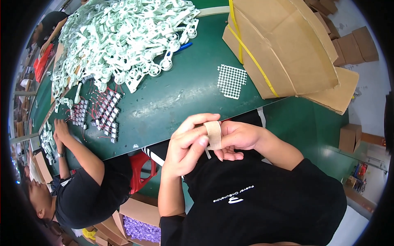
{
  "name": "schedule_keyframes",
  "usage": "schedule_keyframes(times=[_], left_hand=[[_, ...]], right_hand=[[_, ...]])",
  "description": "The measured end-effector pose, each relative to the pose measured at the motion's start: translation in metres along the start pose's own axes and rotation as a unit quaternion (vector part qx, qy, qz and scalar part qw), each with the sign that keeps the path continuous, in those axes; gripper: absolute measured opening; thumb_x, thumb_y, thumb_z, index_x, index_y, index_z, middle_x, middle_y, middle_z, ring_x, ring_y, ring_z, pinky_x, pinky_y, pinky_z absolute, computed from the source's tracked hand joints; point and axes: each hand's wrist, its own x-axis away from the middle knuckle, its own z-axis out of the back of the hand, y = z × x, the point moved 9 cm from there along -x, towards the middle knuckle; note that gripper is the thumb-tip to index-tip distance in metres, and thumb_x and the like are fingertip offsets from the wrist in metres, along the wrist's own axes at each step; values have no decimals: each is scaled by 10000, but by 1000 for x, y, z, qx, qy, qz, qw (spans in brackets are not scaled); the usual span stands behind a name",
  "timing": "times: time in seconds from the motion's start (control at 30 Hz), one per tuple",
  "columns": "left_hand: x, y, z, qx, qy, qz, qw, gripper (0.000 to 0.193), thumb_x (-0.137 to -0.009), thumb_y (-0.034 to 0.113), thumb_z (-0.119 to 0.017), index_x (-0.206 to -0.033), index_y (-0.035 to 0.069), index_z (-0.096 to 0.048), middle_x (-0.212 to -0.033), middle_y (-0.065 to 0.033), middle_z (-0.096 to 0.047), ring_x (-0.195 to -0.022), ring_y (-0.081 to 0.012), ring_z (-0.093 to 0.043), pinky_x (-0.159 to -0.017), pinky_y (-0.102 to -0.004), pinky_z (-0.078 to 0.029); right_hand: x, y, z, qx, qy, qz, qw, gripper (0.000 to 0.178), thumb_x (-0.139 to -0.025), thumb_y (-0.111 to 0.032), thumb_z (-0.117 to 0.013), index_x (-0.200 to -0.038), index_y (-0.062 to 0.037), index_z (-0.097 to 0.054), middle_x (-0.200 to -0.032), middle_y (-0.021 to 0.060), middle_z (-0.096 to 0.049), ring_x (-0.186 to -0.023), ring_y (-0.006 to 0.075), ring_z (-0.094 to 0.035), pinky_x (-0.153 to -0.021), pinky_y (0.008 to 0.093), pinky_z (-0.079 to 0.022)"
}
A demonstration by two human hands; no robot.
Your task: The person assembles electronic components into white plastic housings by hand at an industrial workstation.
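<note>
Both my hands meet in front of my chest, just off the near table edge. Between them is a beige fabric adhesive bandage [214,135], apparently wrapped about a finger; whose finger I cannot tell. My left hand [186,149] is closed, its thumb and fingertips pressing at the bandage's left side. A thin pale strip [208,154] sticks out below the left thumb. My right hand [242,136] reaches in from the right with its fingers curled; the bandage hides some of its fingertips, so what they grip is not visible.
On the green table [164,102] lie a large heap of pale green plastic parts [127,41], small wired components [107,112], a white perforated sheet [232,81] and a blue pen [183,47]. A big cardboard box [287,49] stands right. A co-worker [86,184] sits left, near a red stool [141,172].
</note>
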Motion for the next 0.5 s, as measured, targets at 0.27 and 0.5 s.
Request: schedule_keyframes(times=[0.27,0.5], left_hand=[[-7,7,-2,-303,11,-123,945,228,-854,26,-740,-1076,-12,-771,-1261,-166,-749,-1178,-377,-726,-1038,-500,-559],[1,1,-1,-321,1,-108,941,295,-729,168,-908,-968,35,-797,-1268,-176,-717,-1135,-401,-711,-963,-495,-586]], right_hand=[[9,6,-12,-179,-134,19,974,389,-1149,-169,-570,-900,85,-728,-616,130,-639,-400,157,-561,-353,267,-428],[17,-7,2,-202,-122,91,967,492,-1199,-209,-500,-850,80,-694,-552,129,-586,-360,155,-512,-345,278,-364]])
